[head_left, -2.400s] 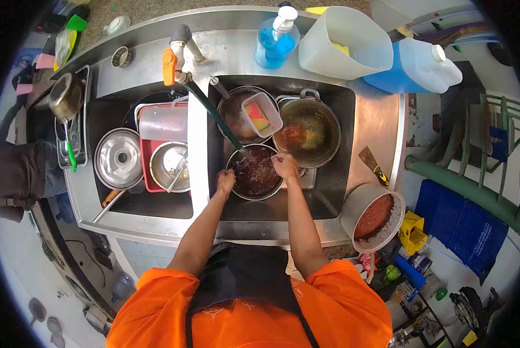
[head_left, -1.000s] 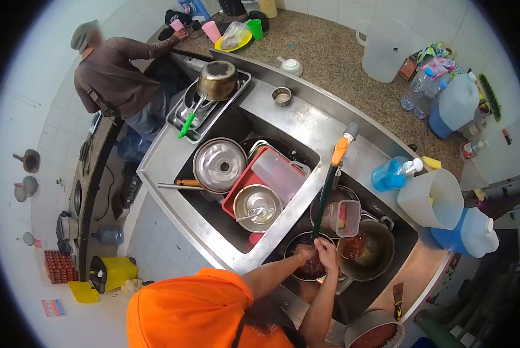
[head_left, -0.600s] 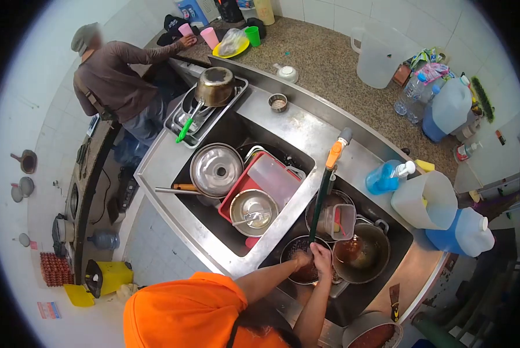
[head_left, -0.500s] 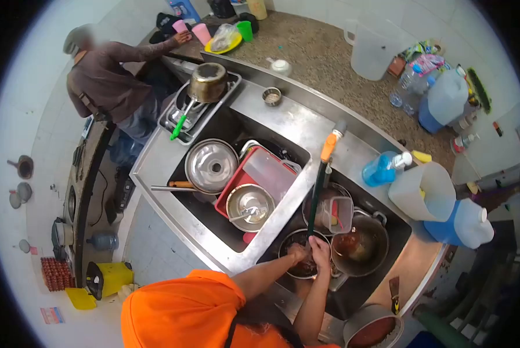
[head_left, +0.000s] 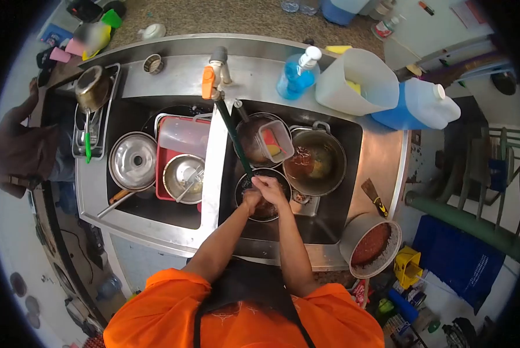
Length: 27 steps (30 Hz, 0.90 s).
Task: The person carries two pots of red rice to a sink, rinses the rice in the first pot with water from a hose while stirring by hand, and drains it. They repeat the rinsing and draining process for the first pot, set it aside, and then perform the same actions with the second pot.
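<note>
In the right-hand sink basin, my right hand point(head_left: 270, 190) is wrapped round the lower end of a dark green hose point(head_left: 234, 134). The hose runs down from a tap with an orange handle point(head_left: 208, 82). My left hand point(head_left: 251, 200) reaches into a round dark pan point(head_left: 285, 184) directly below the hose end; its fingers are hidden. Brownish wet contents show in that pan. Beside it stands a large pot point(head_left: 331, 174) with reddish residue inside. Behind the pan are another metal pot point(head_left: 249, 129) and a clear plastic container point(head_left: 276, 143) holding something red and yellow.
The left basin holds a round metal lid point(head_left: 132, 161), a red tub point(head_left: 166, 181) and a metal bowl point(head_left: 184, 178). A blue soap bottle point(head_left: 298, 75) and white container point(head_left: 353, 87) stand behind. A spatula point(head_left: 375, 196) and red-stained pot point(head_left: 371, 246) are at right. Another person point(head_left: 25, 145) stands left.
My view has turned to the right, so the sink appears further left and squarer on. Both hands stay at the pan, the right still on the hose. The other person's arm is lower in view.
</note>
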Motion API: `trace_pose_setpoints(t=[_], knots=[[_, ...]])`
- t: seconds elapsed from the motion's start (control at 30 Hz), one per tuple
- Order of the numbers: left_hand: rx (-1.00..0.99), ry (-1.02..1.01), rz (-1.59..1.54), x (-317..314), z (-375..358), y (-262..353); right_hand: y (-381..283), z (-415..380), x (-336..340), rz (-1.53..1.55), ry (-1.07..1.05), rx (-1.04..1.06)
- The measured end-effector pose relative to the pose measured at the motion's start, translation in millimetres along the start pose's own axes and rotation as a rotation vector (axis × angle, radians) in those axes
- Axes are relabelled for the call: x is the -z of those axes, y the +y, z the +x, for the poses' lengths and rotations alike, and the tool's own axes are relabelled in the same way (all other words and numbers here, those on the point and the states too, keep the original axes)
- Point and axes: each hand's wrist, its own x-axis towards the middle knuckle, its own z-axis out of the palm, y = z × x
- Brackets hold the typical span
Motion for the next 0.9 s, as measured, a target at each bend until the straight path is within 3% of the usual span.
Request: trace_pose_setpoints(t=[0.03, 0.13, 0.2, 0.27, 0.3, 0.33, 0.37, 0.5, 0.57, 0.6, 0.67, 0.9], knots=[[0.094, 0.050, -0.005, -0.7, -5.3, 9.3, -1.8, -1.1, 0.5, 0.025, -0.013, -0.012], [0.016, 0.067, 0.120, -1.6, -13.3, 2.3, -1.2, -4.7, 0.4, 0.042, 0.006, 0.001], [-0.173, 0.041, 0.191, -0.3, -45.8, 28.3, 5.9, 0.8, -0.4, -0.048, -0.016, 0.013], [-0.221, 0.118, 0.360, -1.1, 11.3, -11.0, 5.1, 1.7, 2.5, -0.016, -0.105, -0.046], [-0.241, 0.159, 0.445, -1.8, 36.5, -30.1, 14.6, 5.2, -1.8, -0.030, -0.053, 0.017], [-0.139, 0.111, 0.444, 12.3, 31.2, -33.0, 21.8, 8.6, -4.4, 0.055, -0.049, 0.025], [-0.144, 0.200, 0.413, 23.9, 18.6, -19.3, 23.5, 10.9, -2.3, 0.065, -0.051, -0.033], [0.023, 0.137, 0.218, 7.1, -32.4, 28.1, -7.3, 3.7, 0.2, 0.057, -0.058, -0.038], [-0.035, 0.359, 0.316, 1.9, -16.9, 17.2, -4.6, 3.6, 1.6, 0.061, -0.021, -0.075], [-0.042, 0.359, 0.312, 3.1, -21.0, 23.6, -2.7, 3.5, 3.9, 0.057, -0.021, -0.068], [0.068, 0.136, 0.110, 11.2, -38.4, 36.9, 0.7, 5.2, 6.4, 0.050, -0.064, -0.094], [0.057, 0.101, 0.028, 11.4, -37.8, 34.0, 3.6, 6.9, 11.2, 0.091, -0.075, -0.099]])
